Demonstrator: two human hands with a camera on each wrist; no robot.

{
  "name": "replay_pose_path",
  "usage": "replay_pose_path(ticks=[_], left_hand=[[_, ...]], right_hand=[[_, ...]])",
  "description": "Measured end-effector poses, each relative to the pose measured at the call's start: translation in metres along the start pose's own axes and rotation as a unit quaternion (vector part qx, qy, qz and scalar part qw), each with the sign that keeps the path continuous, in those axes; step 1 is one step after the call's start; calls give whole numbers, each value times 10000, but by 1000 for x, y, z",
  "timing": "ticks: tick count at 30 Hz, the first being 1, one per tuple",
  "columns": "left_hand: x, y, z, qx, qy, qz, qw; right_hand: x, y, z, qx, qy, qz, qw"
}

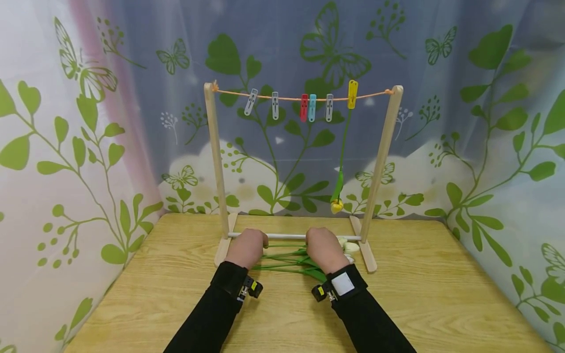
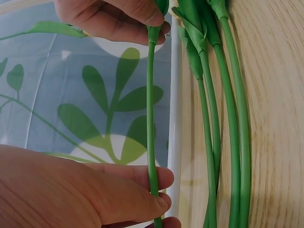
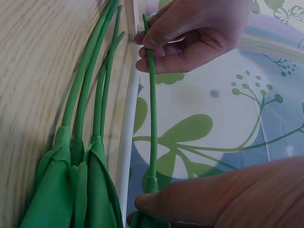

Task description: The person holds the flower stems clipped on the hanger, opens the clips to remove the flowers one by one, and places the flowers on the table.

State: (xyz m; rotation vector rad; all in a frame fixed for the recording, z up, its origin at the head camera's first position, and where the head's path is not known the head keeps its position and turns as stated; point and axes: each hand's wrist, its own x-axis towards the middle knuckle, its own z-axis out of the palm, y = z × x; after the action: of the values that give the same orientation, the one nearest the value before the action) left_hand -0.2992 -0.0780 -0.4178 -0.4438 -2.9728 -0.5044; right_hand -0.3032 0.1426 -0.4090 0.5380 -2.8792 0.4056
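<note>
My left hand pinches the thin end of a tulip's green stem between thumb and fingers. At the leafy part of that same tulip, my right hand grips with thumb and fingers. Its stem runs straight between both hands, just beside the white crossbar; its flower is hard to make out. Several more tulips lie on the table on the near side of the bar, with white heads to the right. A yellow tulip hangs head-down from a yellow clothespin.
A wooden stand rises beyond my hands, an orange cord strung between its posts. Grey clothespins, a red clothespin and a blue clothespin hang on it. Patterned curtains surround the wooden table.
</note>
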Motion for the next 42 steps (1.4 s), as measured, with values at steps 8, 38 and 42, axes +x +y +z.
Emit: replay_pose_path(ticks=[8,38,42], left_hand=[[0,-1,3,-47,-154,10,9999],[6,-15,18,61,-455,225,9987],[7,-16,20,25,-459,158,9988]], right_hand=[[-1,0,2,-58,-39,-34,10000],[-1,2,15,-176,-389,113,9990],[0,3,16,-178,-393,122,9990]])
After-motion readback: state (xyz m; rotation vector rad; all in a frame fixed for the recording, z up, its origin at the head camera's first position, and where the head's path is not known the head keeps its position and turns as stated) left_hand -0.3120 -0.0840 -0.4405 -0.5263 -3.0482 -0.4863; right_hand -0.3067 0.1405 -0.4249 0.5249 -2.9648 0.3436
